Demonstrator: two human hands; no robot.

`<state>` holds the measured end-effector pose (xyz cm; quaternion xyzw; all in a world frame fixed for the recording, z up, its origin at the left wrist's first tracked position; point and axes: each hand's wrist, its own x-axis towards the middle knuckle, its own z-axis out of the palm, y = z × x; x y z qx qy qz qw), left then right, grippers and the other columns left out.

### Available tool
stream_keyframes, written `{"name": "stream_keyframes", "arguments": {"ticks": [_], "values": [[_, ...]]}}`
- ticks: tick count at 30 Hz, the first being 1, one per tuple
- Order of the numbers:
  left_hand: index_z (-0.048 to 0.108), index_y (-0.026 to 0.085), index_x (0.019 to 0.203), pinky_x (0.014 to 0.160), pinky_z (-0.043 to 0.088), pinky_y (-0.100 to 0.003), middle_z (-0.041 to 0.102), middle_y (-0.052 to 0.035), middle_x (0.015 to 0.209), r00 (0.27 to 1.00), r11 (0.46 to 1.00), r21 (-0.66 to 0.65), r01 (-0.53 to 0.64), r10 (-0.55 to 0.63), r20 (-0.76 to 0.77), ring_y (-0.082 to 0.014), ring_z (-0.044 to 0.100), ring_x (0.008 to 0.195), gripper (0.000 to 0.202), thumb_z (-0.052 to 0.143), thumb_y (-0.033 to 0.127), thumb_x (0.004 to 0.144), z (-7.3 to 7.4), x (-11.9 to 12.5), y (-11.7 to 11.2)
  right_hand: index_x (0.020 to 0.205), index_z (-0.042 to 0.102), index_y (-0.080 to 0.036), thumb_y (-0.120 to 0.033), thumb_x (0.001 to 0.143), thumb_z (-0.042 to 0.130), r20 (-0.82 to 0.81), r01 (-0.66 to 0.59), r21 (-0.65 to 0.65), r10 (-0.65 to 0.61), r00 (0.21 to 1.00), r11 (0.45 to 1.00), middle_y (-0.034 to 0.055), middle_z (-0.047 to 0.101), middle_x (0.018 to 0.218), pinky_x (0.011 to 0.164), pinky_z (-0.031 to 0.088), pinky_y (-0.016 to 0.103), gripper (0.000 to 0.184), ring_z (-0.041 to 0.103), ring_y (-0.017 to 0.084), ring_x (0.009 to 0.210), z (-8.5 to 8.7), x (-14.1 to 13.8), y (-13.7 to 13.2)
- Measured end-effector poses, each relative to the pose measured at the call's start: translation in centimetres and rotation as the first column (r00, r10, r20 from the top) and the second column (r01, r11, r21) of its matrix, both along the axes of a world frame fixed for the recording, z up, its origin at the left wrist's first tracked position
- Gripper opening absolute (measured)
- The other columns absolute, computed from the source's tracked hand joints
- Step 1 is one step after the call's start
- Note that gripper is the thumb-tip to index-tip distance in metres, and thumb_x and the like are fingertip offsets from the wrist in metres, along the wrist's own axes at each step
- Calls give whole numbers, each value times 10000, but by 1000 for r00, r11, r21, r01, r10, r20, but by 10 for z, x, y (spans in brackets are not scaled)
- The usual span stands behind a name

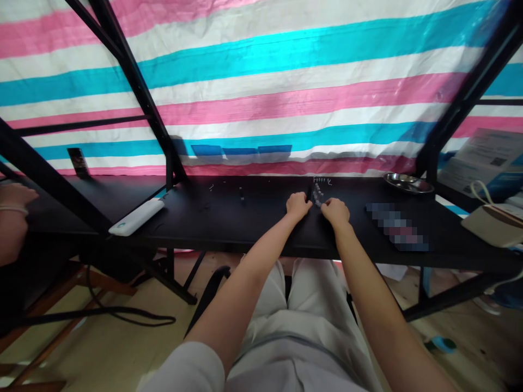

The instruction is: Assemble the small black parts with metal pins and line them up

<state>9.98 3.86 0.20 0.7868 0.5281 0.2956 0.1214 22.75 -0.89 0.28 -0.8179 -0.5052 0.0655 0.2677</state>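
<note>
My left hand (299, 207) is closed over the black table (204, 218), its fingertips pressed together beside a small dark upright piece (309, 189). What it holds is too small and dark to make out. Close by on the right, my right hand (336, 211) has its thumb and fingers pinched at the near end of a short string of clear beads (317, 193). The beads run away from me in a slight curve between the two hands. Just beyond them lies a row of small pale bits (322, 180).
A shiny metal dish (408, 183) stands at the back right, with a blurred-out flat object (396, 227) nearer me. A long white case (138, 216) lies left, by black frame bars (139, 90). Another person's hand (16, 196) is at the far left. A beige pouch (492, 224) sits far right.
</note>
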Motion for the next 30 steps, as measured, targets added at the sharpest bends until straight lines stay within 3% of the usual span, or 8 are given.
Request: {"name": "stream_keyframes", "arguments": {"ticks": [8,14,19,23,25,27,30], "values": [[623,152,775,803,437,-366,591,-118,952,997,1000,11,-17,18,-76,-250,518,953,119,596,266,757,2,1,-5,915,693,-169,-286,726,507,8,3,-9,-2,1000,1000,154,669,937,741,457,333,289,623,253,876,1,-1,0],[614,148,738,838,412,-398,573,-123,968,990,1000,-3,-28,28,-139,-285,485,1004,289,682,425,688,8,-9,-6,913,687,-164,-289,724,511,-8,-13,-5,13,1000,1000,160,662,946,750,451,350,287,616,269,886,1,0,-1],[598,157,825,836,405,-384,581,-117,965,996,1000,11,6,-5,-93,-286,492,1000,336,682,447,678,6,-43,-13,926,669,-171,-290,734,492,-33,20,30,-19,999,999,152,654,937,739,450,351,286,614,260,855,2,0,-2],[501,170,1094,822,411,-353,616,-84,910,984,994,-24,-109,111,141,-256,527,984,464,667,371,709,1,-93,-16,949,648,-189,-270,753,456,-57,75,122,-68,996,990,127,658,899,738,443,345,286,608,251,836,6,-2,-5],[418,158,1193,791,424,-307,625,-59,857,918,978,-77,-192,207,338,-208,567,920,548,654,329,729,1,-121,-14,960,640,-191,-263,754,448,-69,88,155,-78,995,984,119,661,902,740,437,349,290,604,254,835,7,-4,-6],[337,138,1259,697,435,-250,635,-51,847,778,945,-189,-268,328,536,-151,592,820,581,613,277,767,4,-147,-10,968,635,-190,-257,755,445,-75,92,183,-79,994,979,113,662,910,740,431,348,293,600,255,834,8,-5,-7],[148,135,1372,476,358,-196,655,-53,877,578,878,-429,-211,467,669,-87,548,589,709,555,218,797,13,-176,-4,963,637,-182,-254,760,443,-73,90,215,-76,994,972,113,658,905,742,423,337,290,595,246,829,9,-8,-9]]}}
